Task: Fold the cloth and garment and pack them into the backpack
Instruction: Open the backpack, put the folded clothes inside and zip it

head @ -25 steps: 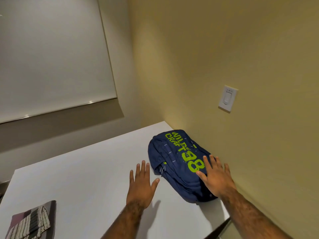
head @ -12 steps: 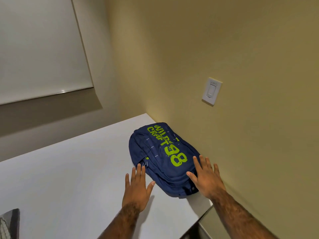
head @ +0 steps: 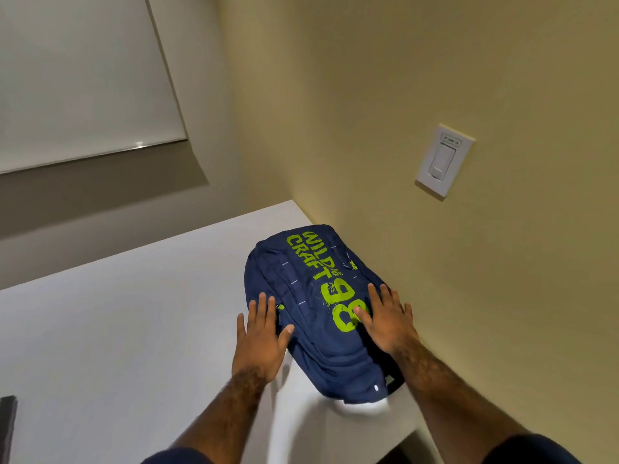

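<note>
A navy backpack (head: 311, 296) with lime-green lettering lies flat on the white table (head: 117, 329), close to the right wall. My left hand (head: 259, 339) has straight, spread fingers at the backpack's left side, fingertips touching its edge. My right hand (head: 388, 318) lies flat on top of the backpack, over the green numbers, fingers straight. A dark strip of folded cloth (head: 7, 426) shows at the left frame edge; most of it is out of view.
A yellow wall (head: 435, 78) runs along the table's right side, carrying a white light switch (head: 443, 160). A window blind (head: 77, 75) hangs at the back left. The table's near right corner ends just below the backpack.
Both hands moved forward: the right one from the backpack's near end onto its top, the left one up against its left side. The view shifted right, so the folded cloth slid almost out of frame.
</note>
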Demonstrator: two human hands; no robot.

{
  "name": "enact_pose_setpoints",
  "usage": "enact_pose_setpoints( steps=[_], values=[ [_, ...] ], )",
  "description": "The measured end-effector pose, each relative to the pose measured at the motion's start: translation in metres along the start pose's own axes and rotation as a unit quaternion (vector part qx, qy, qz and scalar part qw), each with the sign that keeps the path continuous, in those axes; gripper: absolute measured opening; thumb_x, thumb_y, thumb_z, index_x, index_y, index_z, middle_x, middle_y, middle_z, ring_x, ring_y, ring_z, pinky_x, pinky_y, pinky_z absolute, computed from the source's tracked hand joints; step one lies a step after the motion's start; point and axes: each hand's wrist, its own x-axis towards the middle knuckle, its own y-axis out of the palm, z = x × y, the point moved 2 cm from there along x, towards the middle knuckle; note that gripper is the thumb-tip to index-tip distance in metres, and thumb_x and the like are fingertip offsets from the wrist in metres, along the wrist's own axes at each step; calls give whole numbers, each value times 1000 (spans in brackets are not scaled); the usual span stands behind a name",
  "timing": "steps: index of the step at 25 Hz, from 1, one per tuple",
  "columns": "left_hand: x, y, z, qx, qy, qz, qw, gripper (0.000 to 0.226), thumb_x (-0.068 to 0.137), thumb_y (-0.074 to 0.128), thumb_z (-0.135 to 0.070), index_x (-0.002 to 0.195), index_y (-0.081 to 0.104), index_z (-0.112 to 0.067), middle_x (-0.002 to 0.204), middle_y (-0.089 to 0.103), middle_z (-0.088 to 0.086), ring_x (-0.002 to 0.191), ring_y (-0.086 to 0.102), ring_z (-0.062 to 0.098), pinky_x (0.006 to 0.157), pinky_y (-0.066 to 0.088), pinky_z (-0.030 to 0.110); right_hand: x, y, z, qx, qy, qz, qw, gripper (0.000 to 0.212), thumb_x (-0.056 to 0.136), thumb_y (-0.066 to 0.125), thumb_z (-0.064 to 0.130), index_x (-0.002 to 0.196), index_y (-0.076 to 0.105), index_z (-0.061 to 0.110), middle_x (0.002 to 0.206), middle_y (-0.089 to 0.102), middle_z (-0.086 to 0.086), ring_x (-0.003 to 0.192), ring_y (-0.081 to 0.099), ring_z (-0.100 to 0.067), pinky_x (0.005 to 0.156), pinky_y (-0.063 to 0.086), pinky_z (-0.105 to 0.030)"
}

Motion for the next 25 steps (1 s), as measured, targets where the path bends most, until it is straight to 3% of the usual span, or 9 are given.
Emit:
enact_pose_setpoints(
  steps=[7,9,12,17,21,25],
  values=[
    [51,69,-42,-11,-11,31,999,102,79,-21,-82,162,-7,-25,169,-17,-2,157,-13,24,125,-8,45,110,31,-33,26,4,68,997,80,98,29,71,162,3,30,170,-1,-6,156,0,-31,119,16,-65],
    [55,89,-54,-17,-6,53,998,92,88,-8,-79,162,-9,-25,169,-20,-2,156,-18,23,125,-9,46,126,45,-39,48,6,76,996,84,94,31,76,162,7,31,170,3,-6,155,3,-30,117,23,-65],
    [61,108,-65,-6,-2,79,997,80,98,8,-72,161,-12,-26,167,-24,-2,154,-25,22,124,-13,45,142,60,-46,88,33,94,991,93,89,39,80,162,7,32,170,-2,-4,156,1,-26,121,19,-59],
    [73,110,-54,17,-21,98,995,79,100,8,-71,160,-15,-25,166,-27,-3,153,-27,22,126,-10,48,149,77,-34,114,48,122,985,104,81,54,81,162,8,36,170,2,-12,155,10,-36,123,19,-52],
    [80,103,-30,-7,-46,99,994,81,98,10,-73,161,-14,-28,165,-28,-7,152,-29,21,124,-14,45,145,89,-7,145,42,124,981,108,77,60,81,162,9,37,168,9,-16,153,14,-38,121,22,-55],
    [75,96,0,-13,-69,98,993,84,94,8,-75,161,-13,-28,166,-27,-6,152,-29,21,127,-8,45,135,99,29,135,26,142,980,112,77,61,80,162,3,36,168,-1,-19,154,9,-40,122,21,-57]
  ],
)
